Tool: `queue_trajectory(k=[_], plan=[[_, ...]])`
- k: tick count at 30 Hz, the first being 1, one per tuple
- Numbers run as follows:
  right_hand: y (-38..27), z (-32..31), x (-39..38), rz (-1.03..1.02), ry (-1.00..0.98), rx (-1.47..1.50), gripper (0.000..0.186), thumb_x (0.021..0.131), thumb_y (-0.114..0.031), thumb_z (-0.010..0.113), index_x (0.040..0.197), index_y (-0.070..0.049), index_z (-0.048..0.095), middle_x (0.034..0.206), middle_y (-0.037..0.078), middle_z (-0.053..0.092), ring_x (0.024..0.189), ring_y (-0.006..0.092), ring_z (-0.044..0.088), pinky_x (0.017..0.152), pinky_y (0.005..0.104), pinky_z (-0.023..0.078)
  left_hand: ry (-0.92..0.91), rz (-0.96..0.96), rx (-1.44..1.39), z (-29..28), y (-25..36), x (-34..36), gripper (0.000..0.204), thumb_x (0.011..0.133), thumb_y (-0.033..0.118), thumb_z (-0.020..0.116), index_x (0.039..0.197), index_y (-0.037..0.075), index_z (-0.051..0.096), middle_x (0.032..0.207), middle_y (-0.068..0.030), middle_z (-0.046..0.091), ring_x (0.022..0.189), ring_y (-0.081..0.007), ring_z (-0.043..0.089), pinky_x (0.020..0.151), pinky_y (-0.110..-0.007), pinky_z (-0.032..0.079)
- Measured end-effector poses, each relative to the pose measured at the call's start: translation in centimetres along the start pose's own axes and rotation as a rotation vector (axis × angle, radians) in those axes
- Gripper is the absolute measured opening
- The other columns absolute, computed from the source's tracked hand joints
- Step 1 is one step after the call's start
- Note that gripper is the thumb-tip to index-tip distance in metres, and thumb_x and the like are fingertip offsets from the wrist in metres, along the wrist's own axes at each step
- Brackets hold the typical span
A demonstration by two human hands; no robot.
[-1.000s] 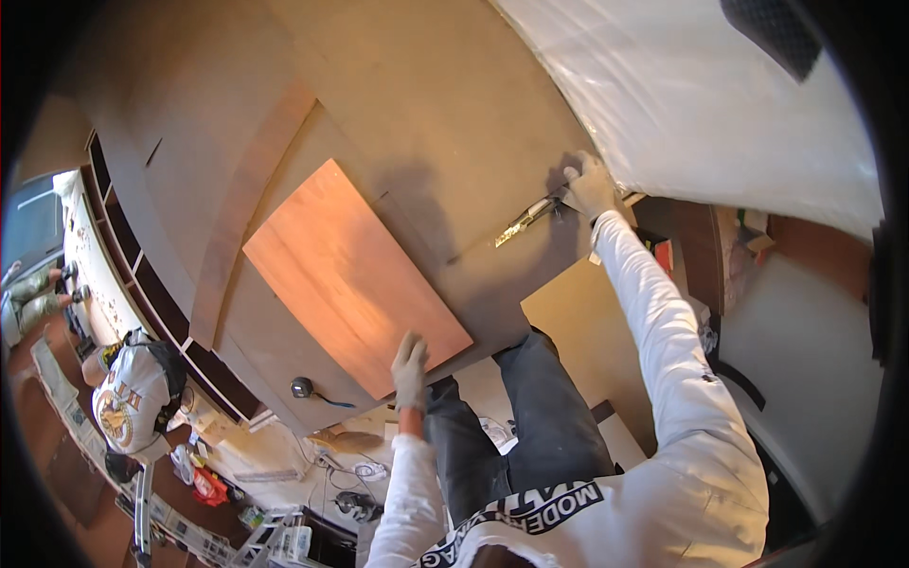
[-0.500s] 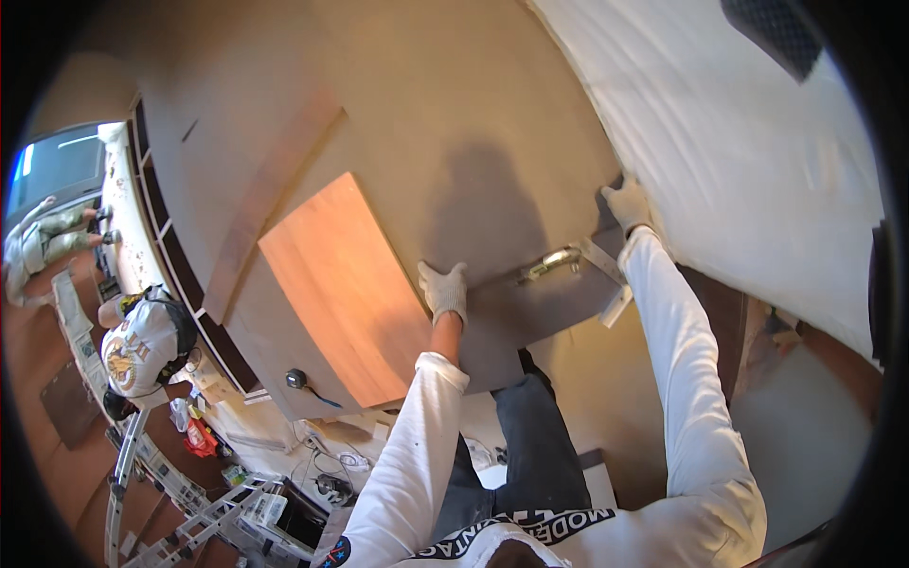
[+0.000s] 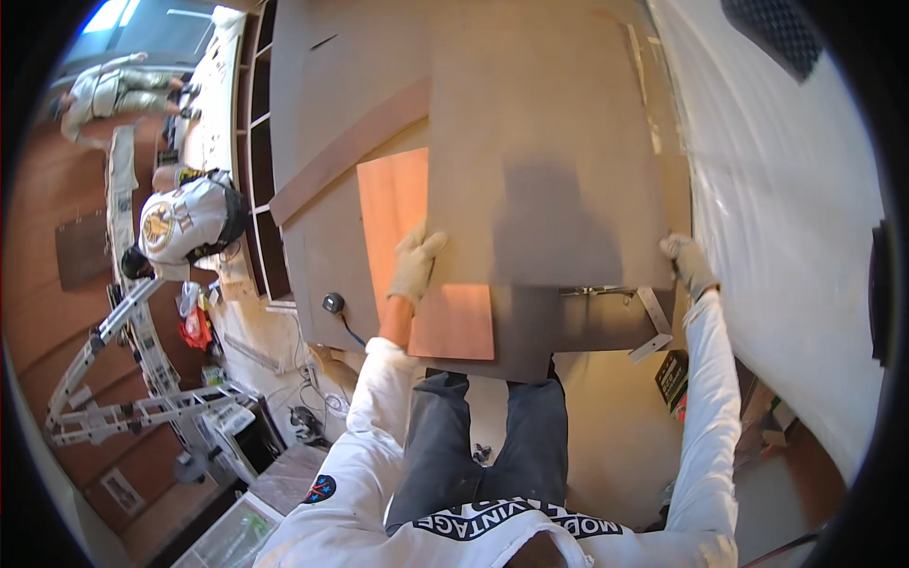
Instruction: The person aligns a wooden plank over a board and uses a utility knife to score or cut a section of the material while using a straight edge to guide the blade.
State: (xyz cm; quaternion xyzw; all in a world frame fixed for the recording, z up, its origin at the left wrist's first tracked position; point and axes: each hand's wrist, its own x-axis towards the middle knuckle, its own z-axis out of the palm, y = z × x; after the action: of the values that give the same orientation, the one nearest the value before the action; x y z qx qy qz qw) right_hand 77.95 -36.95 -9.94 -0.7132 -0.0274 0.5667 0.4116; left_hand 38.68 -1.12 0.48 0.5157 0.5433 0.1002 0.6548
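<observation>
I had my left hand (image 3: 415, 265) closed on the brown panel (image 3: 549, 123) at one o'clock, above a brown worktop (image 3: 360, 47); my right hand (image 3: 691, 267) curled at three, hold unclear. White lettering banded the sweatshirt (image 3: 322, 530) at six.

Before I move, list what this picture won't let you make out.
Head view:
Orange board: partly hidden by the brown sheet.
Metal tool: partly hidden by the sheet.
Dark mesh: cut off by the top edge.
Dark thing between the legs: too small to tell.
</observation>
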Motion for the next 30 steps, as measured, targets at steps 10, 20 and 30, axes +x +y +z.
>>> queue_trajectory(k=[10,20,30], plan=[[17.9,24.1,-12.2,0.209,0.069,0.014,0.008,0.087,-0.01,0.076,0.094,-0.006,0.075,0.078,0.0,0.069,0.071,0.0127,0.064,0.064,0.0306,0.052,0.154,-0.335,0.044,-22.9,-22.3,-16.8,0.042,0.091,0.005,0.068,0.133,-0.001,0.068,0.115,-0.0055,0.074,0.1,-0.0143,0.067,0.092,-0.029,0.053],[25.4,32.2,-12.2,0.219,0.515,-0.542,0.036,0.082,-0.016,0.071,0.114,0.0,0.073,0.102,0.022,0.076,0.094,0.0341,0.074,0.083,0.0423,0.058,0.133,-0.346,0.186,-25.8,-28.5,-11.9,0.045,0.09,0.008,0.066,0.134,-0.002,0.065,0.114,-0.0116,0.076,0.103,-0.023,0.07,0.094,-0.033,0.052],[22.5,34.4,-10.0,0.154,0.265,-0.741,0.045,0.076,-0.027,0.071,0.112,0.0,0.071,0.11,0.029,0.072,0.107,0.0434,0.069,0.089,0.0508,0.055,0.131,-0.207,0.76,-29.5,-30.7,-8.4,0.06,0.09,0.029,0.059,0.139,-0.006,0.059,0.136,-0.0302,0.063,0.127,-0.0454,0.059,0.112,-0.045,0.045]])
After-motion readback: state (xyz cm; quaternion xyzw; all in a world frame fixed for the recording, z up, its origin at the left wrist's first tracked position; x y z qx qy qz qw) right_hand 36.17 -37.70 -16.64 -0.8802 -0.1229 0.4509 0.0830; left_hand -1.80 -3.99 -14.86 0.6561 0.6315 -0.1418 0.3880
